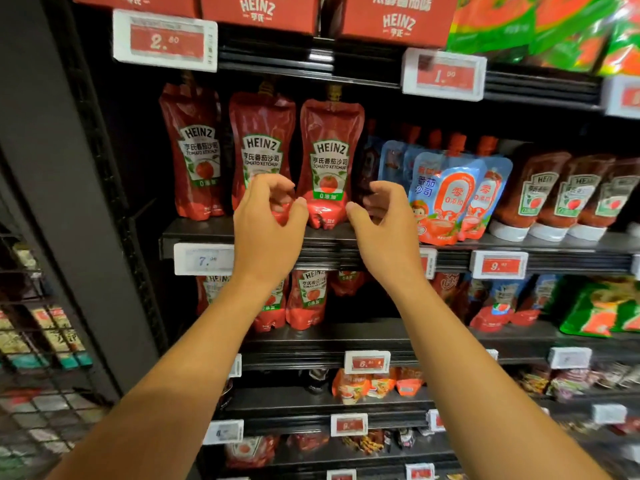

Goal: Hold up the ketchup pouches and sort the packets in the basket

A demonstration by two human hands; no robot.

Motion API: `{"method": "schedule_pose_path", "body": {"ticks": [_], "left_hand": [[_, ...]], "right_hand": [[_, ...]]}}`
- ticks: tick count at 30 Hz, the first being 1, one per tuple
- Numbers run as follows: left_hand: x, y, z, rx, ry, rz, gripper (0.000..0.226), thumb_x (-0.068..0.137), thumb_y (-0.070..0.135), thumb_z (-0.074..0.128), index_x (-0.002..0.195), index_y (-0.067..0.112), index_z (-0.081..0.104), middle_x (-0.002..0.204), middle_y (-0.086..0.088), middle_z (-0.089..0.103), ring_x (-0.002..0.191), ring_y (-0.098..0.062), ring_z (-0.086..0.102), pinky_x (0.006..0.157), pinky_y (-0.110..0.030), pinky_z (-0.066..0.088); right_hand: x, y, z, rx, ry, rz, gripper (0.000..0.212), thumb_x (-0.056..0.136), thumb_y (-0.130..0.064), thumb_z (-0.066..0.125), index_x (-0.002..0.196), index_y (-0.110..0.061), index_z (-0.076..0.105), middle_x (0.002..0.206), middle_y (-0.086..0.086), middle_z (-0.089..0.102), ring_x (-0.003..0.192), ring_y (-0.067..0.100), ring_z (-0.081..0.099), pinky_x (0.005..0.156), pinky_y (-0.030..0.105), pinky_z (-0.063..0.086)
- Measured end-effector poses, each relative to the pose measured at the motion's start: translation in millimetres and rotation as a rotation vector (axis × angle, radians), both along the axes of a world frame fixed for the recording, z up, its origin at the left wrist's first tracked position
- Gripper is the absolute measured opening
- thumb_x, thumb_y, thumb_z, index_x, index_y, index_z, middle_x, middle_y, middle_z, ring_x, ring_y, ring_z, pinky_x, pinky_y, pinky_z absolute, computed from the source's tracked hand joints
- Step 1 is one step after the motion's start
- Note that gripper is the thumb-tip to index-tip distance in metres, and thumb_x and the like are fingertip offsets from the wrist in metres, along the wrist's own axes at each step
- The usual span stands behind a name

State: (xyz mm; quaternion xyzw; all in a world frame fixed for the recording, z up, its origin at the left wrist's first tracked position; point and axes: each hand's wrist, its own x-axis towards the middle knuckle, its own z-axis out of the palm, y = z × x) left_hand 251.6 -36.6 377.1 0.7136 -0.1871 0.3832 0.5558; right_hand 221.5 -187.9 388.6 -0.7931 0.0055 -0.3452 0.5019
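Currently:
Left hand: fingers curled, nothing gripped, flanking the ketchup pouch.
Right hand: likewise curled, empty, opposite side, bracketing its base.
Shelf: supports pouch upright.

ketchup pouch hemmed by neighbour pouches, gap w/ blue pouches

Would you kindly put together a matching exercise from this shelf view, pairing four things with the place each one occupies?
Things:
1. left hand
2. right hand
3. blue pouches
4. upside-down ketchup bottles

Places:
A. far right of the same shelf, standing on white caps
B. in front of the middle Heinz ketchup pouch, fingers curled
C. just right of the third Heinz ketchup pouch, fingers curled
D. between the red Heinz pouches and the bottles

Pairs: 1-B, 2-C, 3-D, 4-A
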Motion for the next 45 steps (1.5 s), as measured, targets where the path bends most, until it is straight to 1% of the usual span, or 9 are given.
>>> {"method": "schedule_pose_path", "body": {"ticks": [3, 8, 12, 14, 17, 23, 28, 41, 45], "left_hand": [[-14.1, -18.6, -0.9, -0.034, 0.057, -0.199, 0.02, 0.087, 0.014, 0.065, 0.088, 0.031, 0.056, 0.075, 0.012, 0.057, 0.068, -0.001, 0.052, 0.064, -0.013, 0.044], [-34.4, -60.4, -1.9, -0.053, 0.234, -0.537, 0.015, 0.09, 0.015, 0.065, 0.089, 0.029, 0.06, 0.072, -0.002, 0.061, 0.066, -0.014, 0.059, 0.063, -0.028, 0.051], [-53.3, -105.5, 0.6, -0.104, 0.304, -0.714, 0.015, 0.092, 0.006, 0.064, 0.089, 0.021, 0.062, 0.067, 0.006, 0.064, 0.06, -0.005, 0.061, 0.056, -0.017, 0.049], [-64.1, -132.5, 1.3, -0.115, 0.343, -0.783, 0.015, 0.093, 0.005, 0.064, 0.087, 0.019, 0.061, 0.064, 0.009, 0.064, 0.059, -0.003, 0.06, 0.055, -0.017, 0.049], [-82.2, -176.5, -0.3, -0.111, 0.41, -0.858, 0.017, 0.094, 0.005, 0.062, 0.085, 0.02, 0.061, 0.06, 0.008, 0.062, 0.052, -0.005, 0.057, 0.05, -0.016, 0.046], [-121.4, -264.8, -11.4, -0.06, 0.482, -1.032, 0.017, 0.094, 0.006, 0.062, 0.085, 0.021, 0.061, 0.061, 0.005, 0.063, 0.052, -0.006, 0.058, 0.051, -0.016, 0.047], [-154.7, -335.1, -26.5, -0.001, 0.55, -1.12, 0.005, 0.086, 0.022, 0.063, 0.086, 0.028, 0.063, 0.065, 0.007, 0.065, 0.06, -0.01, 0.061, 0.055, -0.022, 0.047], [-245.8, -478.1, -67.8, 0.092, 0.661, -1.305, 0.011, 0.095, 0.01, 0.059, 0.091, 0.02, 0.062, 0.065, 0.007, 0.064, 0.063, -0.009, 0.06, 0.058, -0.026, 0.048], [-254.7, -514.2, -85.2, 0.133, 0.675, -1.35, 0.011, 0.095, 0.009, 0.06, 0.091, 0.019, 0.063, 0.063, 0.011, 0.065, 0.061, -0.004, 0.059, 0.054, -0.02, 0.048]], "right_hand": [[-23.2, -12.1, -3.5, 0.124, -0.064, 0.043, 0.024, 0.092, -0.019, 0.068, 0.113, -0.021, 0.057, 0.095, -0.005, 0.064, 0.089, 0.004, 0.062, 0.078, 0.013, 0.048], [-63.5, -48.1, -8.0, 0.221, -0.102, 0.049, 0.011, 0.092, -0.011, 0.067, 0.097, -0.02, 0.063, 0.091, 0.01, 0.069, 0.084, 0.023, 0.068, 0.074, 0.033, 0.057], [-96.8, -88.3, -11.6, 0.208, -0.12, -0.012, 0.009, 0.092, -0.012, 0.066, 0.091, -0.021, 0.065, 0.082, 0.008, 0.07, 0.071, 0.01, 0.064, 0.063, 0.023, 0.052], [-115.2, -111.9, -14.6, 0.194, -0.109, -0.073, 0.007, 0.09, -0.019, 0.067, 0.088, -0.026, 0.066, 0.079, 0.003, 0.07, 0.071, 0.012, 0.065, 0.064, 0.028, 0.054], [-144.9, -149.1, -19.0, 0.222, -0.096, -0.146, 0.006, 0.086, -0.026, 0.067, 0.083, -0.031, 0.067, 0.077, 0.003, 0.07, 0.068, 0.017, 0.064, 0.066, 0.037, 0.054], [-209.8, -224.3, -34.4, 0.272, -0.092, -0.285, 0.011, 0.093, -0.012, 0.065, 0.087, -0.021, 0.066, 0.07, -0.001, 0.066, 0.06, 0.013, 0.059, 0.058, 0.026, 0.049], [-262.1, -281.9, -44.4, 0.296, -0.085, -0.437, 0.012, 0.093, -0.011, 0.066, 0.087, -0.021, 0.068, 0.072, -0.002, 0.069, 0.061, 0.009, 0.062, 0.057, 0.021, 0.05], [-377.5, -385.7, -80.0, 0.413, -0.032, -0.67, 0.008, 0.093, -0.009, 0.064, 0.089, -0.016, 0.066, 0.074, 0.001, 0.066, 0.065, 0.014, 0.059, 0.061, 0.027, 0.05], [-393.6, -410.6, -92.6, 0.442, -0.011, -0.75, 0.007, 0.094, -0.01, 0.063, 0.09, -0.014, 0.066, 0.073, 0.002, 0.066, 0.066, 0.015, 0.06, 0.062, 0.03, 0.051]]}}
